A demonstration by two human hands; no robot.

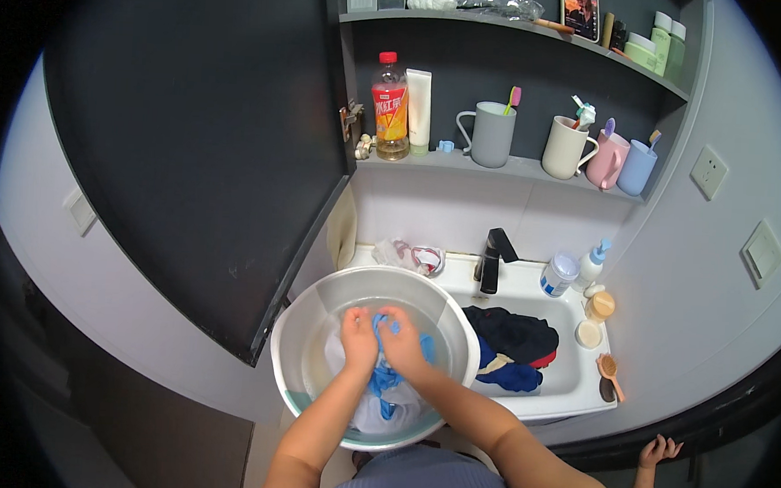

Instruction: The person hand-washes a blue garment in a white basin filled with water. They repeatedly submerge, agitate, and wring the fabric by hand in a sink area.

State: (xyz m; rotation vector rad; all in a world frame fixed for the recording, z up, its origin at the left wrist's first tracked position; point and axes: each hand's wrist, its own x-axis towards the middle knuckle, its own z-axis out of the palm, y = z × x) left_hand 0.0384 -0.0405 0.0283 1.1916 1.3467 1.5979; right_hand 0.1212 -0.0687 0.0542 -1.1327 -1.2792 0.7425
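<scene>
A large pale plastic basin (335, 284) holds cloudy water and rests partly over the left side of the sink. Inside it, a blue cloth (387, 380) is bunched up among white fabric (381, 421). My left hand (359, 343) and my right hand (400, 340) are close together above the water, both gripping the blue cloth. Part of the cloth hangs down between my wrists into the basin. My fingers hide the gripped folds.
Dark garments (511, 336) lie in the white sink (575, 386) under a black faucet (490, 269). Jars, a pump bottle (590, 264) and a hairbrush (609, 368) line its right edge. An open cabinet door (204, 135) stands left. Shelf mugs (493, 137) hold toothbrushes. Another hand (660, 450) appears lower right.
</scene>
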